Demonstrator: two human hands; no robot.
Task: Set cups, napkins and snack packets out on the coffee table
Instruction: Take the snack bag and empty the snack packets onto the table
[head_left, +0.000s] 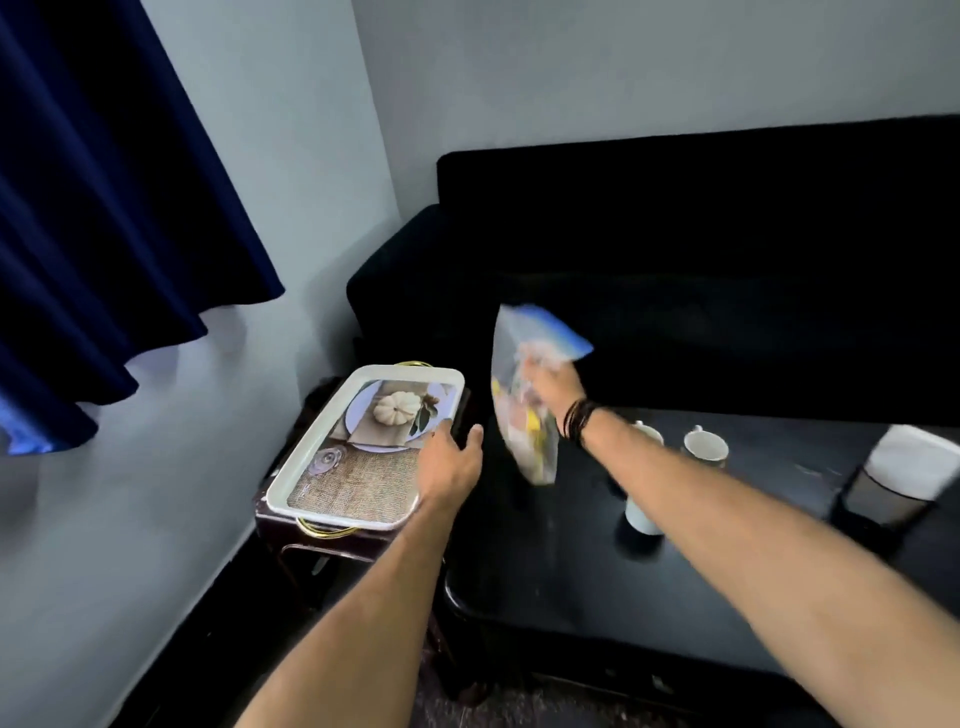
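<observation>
A snack packet (530, 410) is hanging in the air above the dark coffee table (675, 571), the right hand (553, 387) pinching its upper part. Left of the table, the left hand (449, 460) is hovering open over a printed tray (374, 447). On the table, two cups (704, 448) and a napkin holder (898, 480) are standing; a black sofa (701, 260) is sitting behind.

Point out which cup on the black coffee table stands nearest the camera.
The pale cup by the right forearm; the two white gold-rimmed cups stand farther back, toward the sofa.
</observation>
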